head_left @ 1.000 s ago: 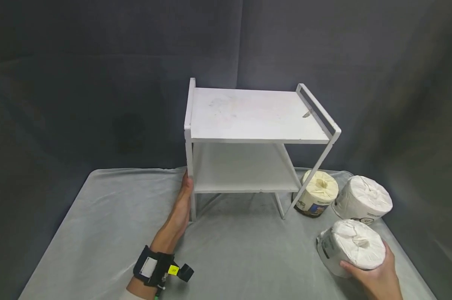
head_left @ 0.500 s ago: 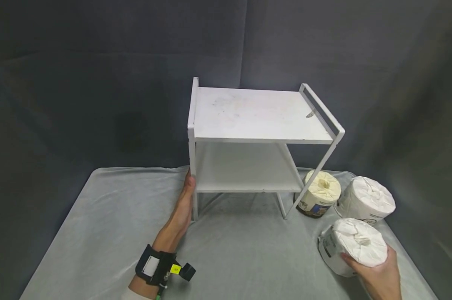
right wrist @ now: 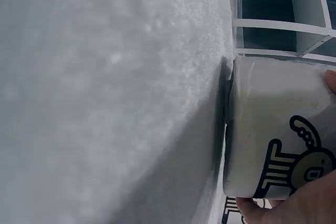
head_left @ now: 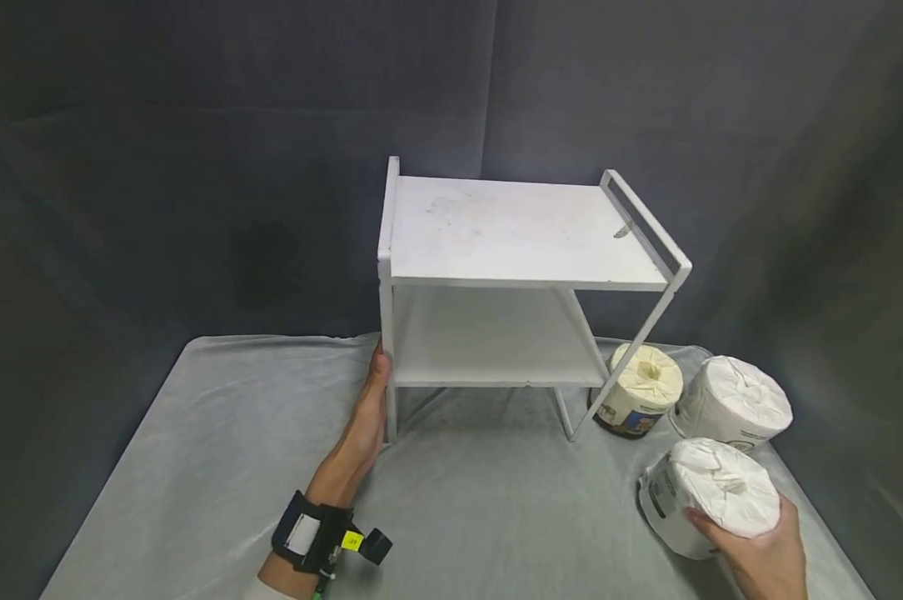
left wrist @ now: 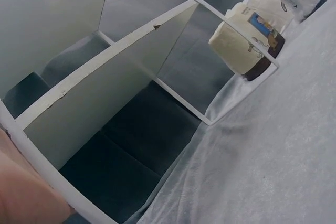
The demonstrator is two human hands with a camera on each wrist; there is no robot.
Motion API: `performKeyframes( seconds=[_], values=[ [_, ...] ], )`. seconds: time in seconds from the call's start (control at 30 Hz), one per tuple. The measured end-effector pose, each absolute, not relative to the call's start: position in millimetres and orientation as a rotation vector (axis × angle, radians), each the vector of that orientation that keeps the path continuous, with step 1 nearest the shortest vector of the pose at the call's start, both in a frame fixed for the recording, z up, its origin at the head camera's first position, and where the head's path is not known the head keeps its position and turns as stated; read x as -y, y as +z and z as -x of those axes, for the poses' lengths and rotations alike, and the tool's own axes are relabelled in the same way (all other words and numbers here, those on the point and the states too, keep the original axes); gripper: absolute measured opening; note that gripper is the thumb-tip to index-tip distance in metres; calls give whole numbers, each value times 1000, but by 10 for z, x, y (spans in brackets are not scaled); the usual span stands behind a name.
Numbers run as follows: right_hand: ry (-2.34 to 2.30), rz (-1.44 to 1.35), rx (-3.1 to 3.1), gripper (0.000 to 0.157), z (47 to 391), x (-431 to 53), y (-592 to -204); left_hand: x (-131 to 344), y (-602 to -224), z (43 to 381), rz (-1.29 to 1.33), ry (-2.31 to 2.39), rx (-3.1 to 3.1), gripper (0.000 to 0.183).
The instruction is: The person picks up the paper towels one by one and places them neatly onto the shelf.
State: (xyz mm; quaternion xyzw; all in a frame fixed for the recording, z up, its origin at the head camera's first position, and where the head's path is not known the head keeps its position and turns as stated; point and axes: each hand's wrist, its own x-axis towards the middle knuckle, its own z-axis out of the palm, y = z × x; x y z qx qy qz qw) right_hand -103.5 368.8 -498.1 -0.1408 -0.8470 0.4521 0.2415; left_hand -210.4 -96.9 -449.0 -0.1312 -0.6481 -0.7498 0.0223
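While left hand (head_left: 363, 417) lies flat, steadying rack (head_left: 511, 283), we grip wrapped roll (head_left: 710, 498) in right hand (head_left: 762, 558); next, lift onto shelf.

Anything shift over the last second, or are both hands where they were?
Little changed. The right hand keeps its grip on the near roll; its fingers have crept a bit further over the roll's near edge, and the roll looks barely moved. The left hand stays against the shelf's front left leg. The cream roll and the far white roll lie as before on the cloth.
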Motion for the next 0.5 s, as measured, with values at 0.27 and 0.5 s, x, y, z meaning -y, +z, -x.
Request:
performKeyframes(
  seconds=[0.27,0.5],
  values=[
    [1163,424,2331,68,996,-3646,-4880,965,-4497,2103,434,-2304,1989,78],
    [1144,427,2339,70,961,-3549,-4700,970,-4511,2114,456,-2301,1970,81]
  ],
)
